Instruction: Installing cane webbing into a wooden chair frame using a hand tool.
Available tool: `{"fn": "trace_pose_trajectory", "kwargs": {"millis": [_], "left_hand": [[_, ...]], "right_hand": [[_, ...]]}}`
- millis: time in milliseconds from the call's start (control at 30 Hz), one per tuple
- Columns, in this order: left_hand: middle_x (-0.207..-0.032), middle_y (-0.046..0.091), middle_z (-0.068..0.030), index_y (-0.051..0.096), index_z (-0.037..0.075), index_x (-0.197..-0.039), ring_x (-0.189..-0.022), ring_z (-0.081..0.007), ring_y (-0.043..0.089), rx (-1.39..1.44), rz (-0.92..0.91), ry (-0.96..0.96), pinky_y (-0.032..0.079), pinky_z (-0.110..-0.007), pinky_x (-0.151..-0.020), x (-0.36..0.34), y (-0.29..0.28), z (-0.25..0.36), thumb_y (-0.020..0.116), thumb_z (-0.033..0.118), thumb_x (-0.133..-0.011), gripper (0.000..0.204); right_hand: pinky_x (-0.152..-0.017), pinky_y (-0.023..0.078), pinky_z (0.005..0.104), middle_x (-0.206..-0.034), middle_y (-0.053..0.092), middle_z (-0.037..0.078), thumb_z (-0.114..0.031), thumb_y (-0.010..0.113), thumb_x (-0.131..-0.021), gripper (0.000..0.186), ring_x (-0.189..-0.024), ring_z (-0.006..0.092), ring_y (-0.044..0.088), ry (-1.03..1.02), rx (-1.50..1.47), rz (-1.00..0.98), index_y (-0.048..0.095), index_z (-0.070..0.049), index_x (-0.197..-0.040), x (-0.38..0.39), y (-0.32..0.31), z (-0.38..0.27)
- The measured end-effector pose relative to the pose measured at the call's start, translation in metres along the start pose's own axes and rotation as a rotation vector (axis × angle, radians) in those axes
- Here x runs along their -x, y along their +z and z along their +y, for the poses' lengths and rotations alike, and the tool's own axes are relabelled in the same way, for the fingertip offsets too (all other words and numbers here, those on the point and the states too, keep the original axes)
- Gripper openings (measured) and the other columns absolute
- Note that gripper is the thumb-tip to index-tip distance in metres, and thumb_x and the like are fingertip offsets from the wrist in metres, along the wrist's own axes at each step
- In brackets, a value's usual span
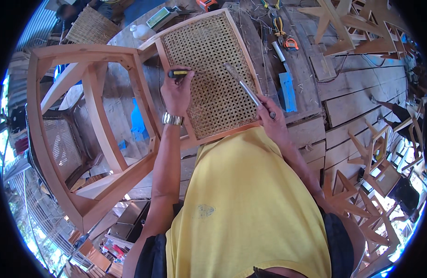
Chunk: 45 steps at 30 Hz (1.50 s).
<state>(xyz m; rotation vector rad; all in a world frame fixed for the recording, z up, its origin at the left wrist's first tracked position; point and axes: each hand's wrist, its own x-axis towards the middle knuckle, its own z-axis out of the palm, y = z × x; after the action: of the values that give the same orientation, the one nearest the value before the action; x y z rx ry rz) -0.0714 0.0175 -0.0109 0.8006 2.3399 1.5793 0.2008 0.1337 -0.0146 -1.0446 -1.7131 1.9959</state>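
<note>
A wooden frame filled with woven cane (211, 69) lies tilted on the plank workbench in front of me. My left hand (176, 92) grips a screwdriver with a black and yellow handle (177, 72) at the panel's left edge. My right hand (270, 118) holds the end of a long metal-shafted tool with a wooden handle (243, 85), which lies across the cane near the panel's right side. A metal watch (172, 119) is on my left wrist. My yellow shirt hides the panel's lower edge.
An unfinished wooden chair frame (90, 134) stands on the left. On the workbench (357, 88) behind the panel lie pliers (279, 25), a blue block (288, 90), an orange tape measure (207, 4) and a white bottle (140, 31). Wooden star-shaped frames (366, 204) are stacked at right.
</note>
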Motion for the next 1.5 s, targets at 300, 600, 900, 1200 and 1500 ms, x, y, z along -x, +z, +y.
{"fn": "trace_pose_trajectory", "kwargs": {"millis": [300,600,900,1200,1500], "left_hand": [[-0.097,0.073,-0.0010,0.065,0.007,-0.105,-0.082,-0.0071,0.065,-0.007,0.079,-0.015,0.053,-0.024,-0.076,-0.041,0.007,-0.009,0.078,0.015,-0.090,0.022],[-0.094,0.072,-0.0006,0.066,0.008,-0.103,-0.081,-0.0058,0.064,-0.035,0.023,-0.018,0.052,-0.023,-0.073,-0.061,0.013,-0.008,0.077,0.017,-0.090,0.019],[-0.092,0.071,-0.0010,0.068,0.006,-0.101,-0.081,-0.0074,0.065,0.047,0.076,0.004,0.052,-0.024,-0.074,-0.074,0.004,-0.001,0.077,0.016,-0.090,0.017],[-0.094,0.072,-0.0039,0.067,0.004,-0.103,-0.081,-0.0107,0.069,-0.040,-0.091,-0.026,0.055,-0.026,-0.073,-0.083,0.002,0.005,0.075,0.014,-0.092,0.017],[-0.102,0.073,-0.0016,0.063,0.006,-0.107,-0.088,-0.0054,0.063,0.071,-0.136,-0.157,0.052,-0.022,-0.079,-0.019,0.001,0.006,0.077,0.011,-0.090,0.022]], "right_hand": [[-0.054,0.037,0.0199,-0.077,0.052,-0.003,-0.013,0.051,-0.105,0.032,-0.063,0.0027,0.043,0.002,0.041,0.005,0.053,-0.003,-0.136,-0.023,0.014,-0.003],[-0.058,0.038,0.0196,-0.082,0.052,-0.004,-0.013,0.052,-0.104,0.033,-0.069,0.0022,0.045,-0.007,0.066,-0.178,0.054,-0.003,-0.135,-0.043,0.040,-0.024],[-0.057,0.039,0.0205,-0.082,0.054,-0.003,-0.015,0.052,-0.103,0.035,-0.067,0.0031,0.047,-0.028,0.029,-0.072,0.054,-0.002,-0.135,-0.069,0.037,-0.024],[-0.052,0.036,0.0177,-0.076,0.052,-0.004,-0.016,0.051,-0.104,0.035,-0.062,0.0010,0.045,0.076,0.053,0.045,0.054,-0.003,-0.137,-0.065,0.013,-0.038],[-0.052,0.034,0.0179,-0.078,0.051,-0.002,-0.014,0.051,-0.105,0.036,-0.062,0.0024,0.042,0.165,-0.013,0.044,0.053,-0.003,-0.138,-0.016,0.002,-0.018]]}}
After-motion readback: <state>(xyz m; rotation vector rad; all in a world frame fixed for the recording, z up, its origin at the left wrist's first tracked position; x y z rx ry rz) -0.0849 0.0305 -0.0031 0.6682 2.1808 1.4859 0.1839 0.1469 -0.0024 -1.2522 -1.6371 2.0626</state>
